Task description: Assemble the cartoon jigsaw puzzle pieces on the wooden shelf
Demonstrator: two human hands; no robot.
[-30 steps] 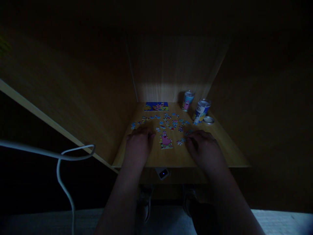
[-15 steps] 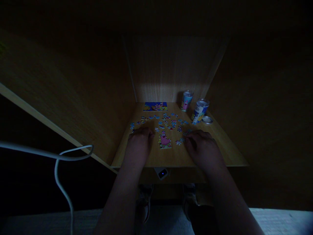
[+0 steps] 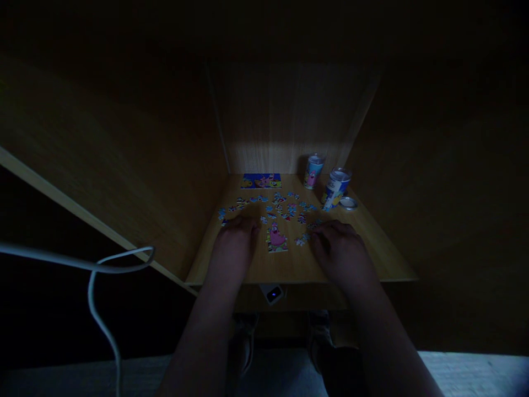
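A partly joined jigsaw puzzle (image 3: 277,238) with a pink cartoon figure lies between my hands near the front of the wooden shelf. My left hand (image 3: 236,238) rests left of it, fingers curled together; whatever they hold, if anything, is hidden. On the other side, my right hand (image 3: 342,249) is also closed, its fingertips down beside a small cluster of puzzle pieces (image 3: 302,240). I cannot make out whether a piece is in its grip. Many loose puzzle pieces (image 3: 291,209) are scattered beyond both hands.
Behind the pieces lies a picture card (image 3: 261,181). Two printed tins, one at the back (image 3: 313,172) and one nearer (image 3: 336,188), stand at right with a round lid (image 3: 348,203). Wooden panels enclose the shelf (image 3: 297,270). A white cable (image 3: 103,268) hangs at left.
The whole view has shifted slightly to the left. Both hands keep nearly the same pose and place beside the puzzle.
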